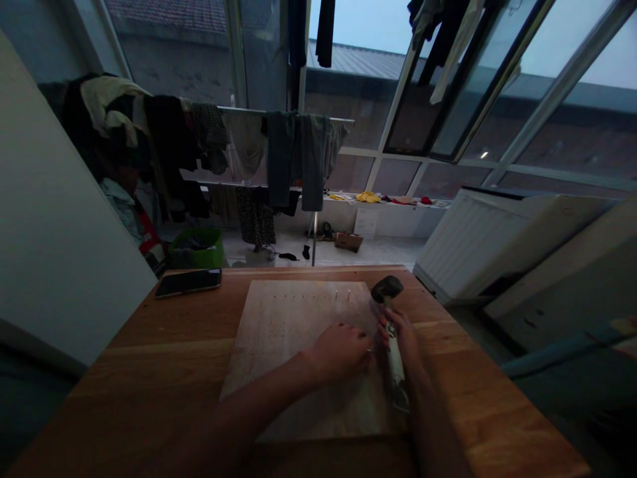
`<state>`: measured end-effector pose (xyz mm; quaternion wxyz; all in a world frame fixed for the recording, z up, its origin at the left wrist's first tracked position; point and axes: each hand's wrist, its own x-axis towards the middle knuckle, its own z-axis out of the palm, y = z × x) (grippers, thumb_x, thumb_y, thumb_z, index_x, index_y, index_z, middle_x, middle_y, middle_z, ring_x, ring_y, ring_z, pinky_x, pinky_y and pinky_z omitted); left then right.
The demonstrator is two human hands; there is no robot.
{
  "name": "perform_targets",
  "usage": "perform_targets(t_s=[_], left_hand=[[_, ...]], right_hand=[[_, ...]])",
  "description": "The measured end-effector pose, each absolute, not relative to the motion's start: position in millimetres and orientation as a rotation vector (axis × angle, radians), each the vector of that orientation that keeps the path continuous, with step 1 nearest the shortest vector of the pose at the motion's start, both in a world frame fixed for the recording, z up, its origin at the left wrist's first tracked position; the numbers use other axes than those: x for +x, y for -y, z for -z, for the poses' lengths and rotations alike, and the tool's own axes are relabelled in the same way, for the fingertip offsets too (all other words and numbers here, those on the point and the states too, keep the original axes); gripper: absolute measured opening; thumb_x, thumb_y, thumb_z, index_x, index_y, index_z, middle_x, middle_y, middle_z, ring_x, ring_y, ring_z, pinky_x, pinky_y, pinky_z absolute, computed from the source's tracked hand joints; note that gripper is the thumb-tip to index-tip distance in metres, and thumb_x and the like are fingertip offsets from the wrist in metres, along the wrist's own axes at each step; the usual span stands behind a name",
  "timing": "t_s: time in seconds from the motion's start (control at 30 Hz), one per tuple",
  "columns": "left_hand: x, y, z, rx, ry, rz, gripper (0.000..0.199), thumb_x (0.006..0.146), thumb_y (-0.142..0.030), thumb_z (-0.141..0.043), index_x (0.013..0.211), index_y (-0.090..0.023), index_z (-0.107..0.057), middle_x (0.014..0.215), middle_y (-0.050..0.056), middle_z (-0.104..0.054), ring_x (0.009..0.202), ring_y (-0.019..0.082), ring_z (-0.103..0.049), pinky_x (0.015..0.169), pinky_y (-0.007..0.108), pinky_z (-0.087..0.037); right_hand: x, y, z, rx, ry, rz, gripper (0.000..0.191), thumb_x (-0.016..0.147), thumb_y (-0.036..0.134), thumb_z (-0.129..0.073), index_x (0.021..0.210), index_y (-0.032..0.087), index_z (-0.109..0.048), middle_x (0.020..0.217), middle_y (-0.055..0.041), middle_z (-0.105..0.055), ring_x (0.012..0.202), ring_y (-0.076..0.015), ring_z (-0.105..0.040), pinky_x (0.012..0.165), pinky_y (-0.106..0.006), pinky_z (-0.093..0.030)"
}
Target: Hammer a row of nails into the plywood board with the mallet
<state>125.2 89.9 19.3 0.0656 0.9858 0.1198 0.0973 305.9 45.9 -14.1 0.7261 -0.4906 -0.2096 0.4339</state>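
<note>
My right hand (404,335) is wrapped round the worn white handle of a mallet (395,362). Its dark head points away from me, over the far right corner of a wooden board (259,345). Low over the right part of the board, my left hand (343,350) has its fingers curled together. A small shiny bit, which looks like a nail (369,350), shows at its fingertips. Two thin nails (343,295) stand upright near the board's far edge. Left of them runs a row of small dark dots, nail heads or holes.
The board lies on a wooden table (164,338). A dark phone (189,283) rests at the table's far left corner. Beyond are a drying rack with clothes (281,159), a green basket (199,249), a cardboard box (348,241) and a white ribbed cabinet (478,239).
</note>
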Motion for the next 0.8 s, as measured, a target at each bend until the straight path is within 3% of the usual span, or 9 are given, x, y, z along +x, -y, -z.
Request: perform_targets(t_s=[0.1, 0.23, 0.4, 0.53, 0.67, 0.8], left_hand=[[148, -86, -16, 3.155, -0.188, -0.242, 0.011, 0.093, -0.014, -0.059, 0.091, -0.014, -0.071, 0.088, 0.011, -0.075, 0.078, 0.025, -0.072, 0.066, 0.035, -0.056], [163, -74, -6, 3.233, -0.078, -0.355, 0.015, 0.095, -0.013, -0.056, 0.09, -0.014, -0.07, 0.082, 0.011, -0.073, 0.07, 0.022, -0.071, 0.057, 0.031, -0.053], [149, -100, -8, 3.095, -0.135, -0.454, 0.019, 0.094, -0.012, -0.055, 0.104, -0.012, -0.071, 0.097, 0.013, -0.073, 0.084, 0.025, -0.071, 0.069, 0.035, -0.058], [127, -161, -14, 2.558, -0.636, -0.693, 0.025, 0.083, -0.006, -0.06, 0.101, -0.016, -0.075, 0.101, 0.009, -0.072, 0.089, 0.021, -0.07, 0.083, 0.032, -0.057], [116, -204, -8, 1.896, -0.958, -0.967, 0.019, 0.08, -0.004, -0.062, 0.093, -0.012, -0.074, 0.087, 0.005, -0.074, 0.08, 0.016, -0.07, 0.079, 0.027, -0.055], [116, -208, 10, 1.799, -0.893, -1.008, 0.013, 0.081, -0.008, -0.065, 0.088, -0.013, -0.075, 0.082, 0.003, -0.075, 0.077, 0.014, -0.068, 0.077, 0.025, -0.053]], right_hand=[[303, -46, 13, -1.147, 0.457, -0.939, 0.052, 0.055, 0.046, -0.089, 0.081, 0.025, -0.049, 0.053, 0.0105, -0.056, 0.032, -0.0069, -0.043, 0.026, -0.017, -0.032], [299, -46, 11, -1.192, 0.45, -0.917, 0.054, 0.055, 0.047, -0.088, 0.086, 0.025, -0.049, 0.053, 0.0114, -0.056, 0.032, -0.007, -0.043, 0.026, -0.016, -0.031], [297, -45, 8, -1.236, 0.445, -0.891, 0.054, 0.054, 0.048, -0.086, 0.085, 0.025, -0.048, 0.053, 0.0114, -0.056, 0.033, -0.0068, -0.044, 0.027, -0.016, -0.033], [290, -43, 2, -1.292, 0.443, -0.839, 0.053, 0.054, 0.046, -0.085, 0.087, 0.026, -0.048, 0.054, 0.0114, -0.058, 0.033, -0.008, -0.046, 0.026, -0.016, -0.035], [280, -51, -16, -1.318, 0.493, -0.83, 0.048, 0.06, 0.047, -0.083, 0.088, 0.025, -0.051, 0.055, 0.0104, -0.058, 0.034, -0.0083, -0.047, 0.026, -0.017, -0.037], [266, -71, -33, -1.31, 0.579, -0.862, 0.045, 0.062, 0.047, -0.082, 0.089, 0.022, -0.057, 0.056, 0.0084, -0.058, 0.033, -0.0083, -0.046, 0.026, -0.019, -0.035]])
